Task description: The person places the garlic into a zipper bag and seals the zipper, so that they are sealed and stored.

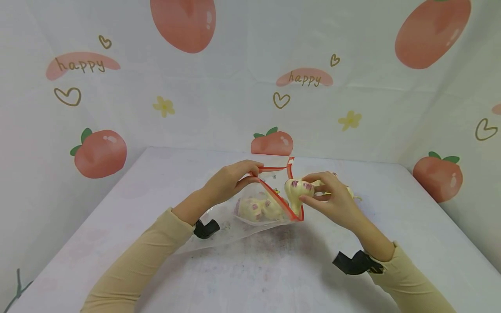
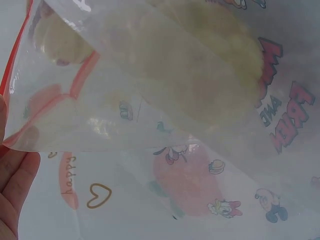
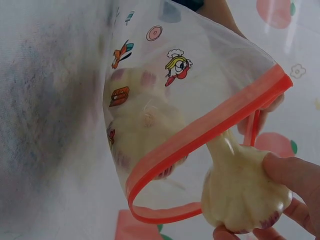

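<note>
A clear plastic zip bag [image 1: 231,232] with a red-edged mouth lies on its side, its mouth turned right and held apart. My left hand [image 1: 234,179] pinches the upper rim of that mouth. Several garlic bulbs [image 1: 250,209] rest inside, seen through the plastic. My right hand [image 1: 334,198] grips another garlic bulb [image 3: 245,187] between thumb and fingers at the mouth. Its stem points at the opening, beside the red edge [image 3: 210,126]. In the left wrist view, the printed plastic [image 2: 200,125] covers much of the picture, and only part of the left hand shows.
Behind the right hand lies more garlic [image 1: 350,192], partly hidden by that hand. A white table [image 1: 258,278] spreads under everything, bounded at the back and sides by a printed white cloth [image 1: 219,87]. Black straps [image 1: 354,263] sit at both wrists.
</note>
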### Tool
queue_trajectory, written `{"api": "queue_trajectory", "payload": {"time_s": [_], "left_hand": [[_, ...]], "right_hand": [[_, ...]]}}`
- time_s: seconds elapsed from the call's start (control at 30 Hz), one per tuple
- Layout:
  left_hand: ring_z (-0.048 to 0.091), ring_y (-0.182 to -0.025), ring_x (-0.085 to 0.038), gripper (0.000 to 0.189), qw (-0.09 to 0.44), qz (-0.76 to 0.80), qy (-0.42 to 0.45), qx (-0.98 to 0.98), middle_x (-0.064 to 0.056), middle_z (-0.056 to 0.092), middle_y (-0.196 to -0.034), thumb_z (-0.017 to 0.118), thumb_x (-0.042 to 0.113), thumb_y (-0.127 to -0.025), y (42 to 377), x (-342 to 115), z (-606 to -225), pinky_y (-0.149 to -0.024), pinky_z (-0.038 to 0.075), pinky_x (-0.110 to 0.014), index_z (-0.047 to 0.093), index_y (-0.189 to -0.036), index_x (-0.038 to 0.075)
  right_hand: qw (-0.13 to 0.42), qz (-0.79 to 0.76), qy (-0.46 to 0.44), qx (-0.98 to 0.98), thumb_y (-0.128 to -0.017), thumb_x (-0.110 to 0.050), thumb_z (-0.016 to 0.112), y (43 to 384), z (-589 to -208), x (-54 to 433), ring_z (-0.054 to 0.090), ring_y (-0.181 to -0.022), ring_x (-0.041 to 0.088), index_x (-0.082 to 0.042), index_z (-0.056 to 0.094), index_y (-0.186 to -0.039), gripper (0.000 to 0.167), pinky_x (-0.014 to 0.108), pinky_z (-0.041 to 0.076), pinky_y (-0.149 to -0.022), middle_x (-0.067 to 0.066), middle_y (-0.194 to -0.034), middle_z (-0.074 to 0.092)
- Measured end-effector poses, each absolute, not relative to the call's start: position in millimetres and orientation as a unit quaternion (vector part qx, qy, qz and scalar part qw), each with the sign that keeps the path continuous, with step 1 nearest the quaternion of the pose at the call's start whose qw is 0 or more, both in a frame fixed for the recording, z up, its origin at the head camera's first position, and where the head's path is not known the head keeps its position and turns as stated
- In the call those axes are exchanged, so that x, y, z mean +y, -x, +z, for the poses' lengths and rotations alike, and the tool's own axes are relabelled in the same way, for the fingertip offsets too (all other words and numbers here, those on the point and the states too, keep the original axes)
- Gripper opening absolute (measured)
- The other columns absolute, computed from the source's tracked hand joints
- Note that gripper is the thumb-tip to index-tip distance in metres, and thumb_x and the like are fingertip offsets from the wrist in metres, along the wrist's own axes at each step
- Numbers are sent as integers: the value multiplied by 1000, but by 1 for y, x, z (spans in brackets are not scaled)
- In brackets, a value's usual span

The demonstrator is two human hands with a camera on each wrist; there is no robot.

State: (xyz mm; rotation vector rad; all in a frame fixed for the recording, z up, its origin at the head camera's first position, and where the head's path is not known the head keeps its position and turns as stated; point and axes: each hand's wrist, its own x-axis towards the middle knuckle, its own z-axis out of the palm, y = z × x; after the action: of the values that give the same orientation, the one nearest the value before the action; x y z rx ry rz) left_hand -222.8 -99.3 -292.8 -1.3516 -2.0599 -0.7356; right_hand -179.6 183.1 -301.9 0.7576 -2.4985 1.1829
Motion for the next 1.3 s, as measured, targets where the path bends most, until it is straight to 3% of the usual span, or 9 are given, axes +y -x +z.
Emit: {"api": "queue_trajectory", "payload": {"time_s": [0.4,0.73,1.0,1.3], "left_hand": [[67,-93,-21,20,285,-270,510,-765,-16,67,-108,70,5,-79,223,-98,-293,-80,55,-26,53,-89,1],[67,-91,-20,21,286,-270,512,-764,-16,66,-108,70,4,-79,224,-98,-294,-79,55,-26,53,-90,1],[66,-89,-19,22,286,-263,516,-764,-15,66,-108,71,5,-78,224,-95,-295,-78,55,-26,54,-90,1],[67,-91,-20,21,284,-253,512,-770,-15,67,-108,71,7,-79,224,-91,-295,-78,55,-26,53,-90,2]], "right_hand": [[130,416,-276,-857,-77,-5,75,180,-304,178,64,-80,1,-5,58,-112,39,24,57,-73,9,-108,58],[105,414,-275,-861,-78,-10,75,181,-306,171,66,-86,22,-6,59,-113,39,31,58,-75,10,-109,59],[108,412,-292,-857,-77,-9,76,182,-309,165,67,-87,22,-8,60,-113,39,30,58,-74,8,-106,60],[120,401,-329,-847,-77,4,71,185,-316,160,65,-85,25,-4,60,-112,37,32,58,-71,13,-106,61]]}}
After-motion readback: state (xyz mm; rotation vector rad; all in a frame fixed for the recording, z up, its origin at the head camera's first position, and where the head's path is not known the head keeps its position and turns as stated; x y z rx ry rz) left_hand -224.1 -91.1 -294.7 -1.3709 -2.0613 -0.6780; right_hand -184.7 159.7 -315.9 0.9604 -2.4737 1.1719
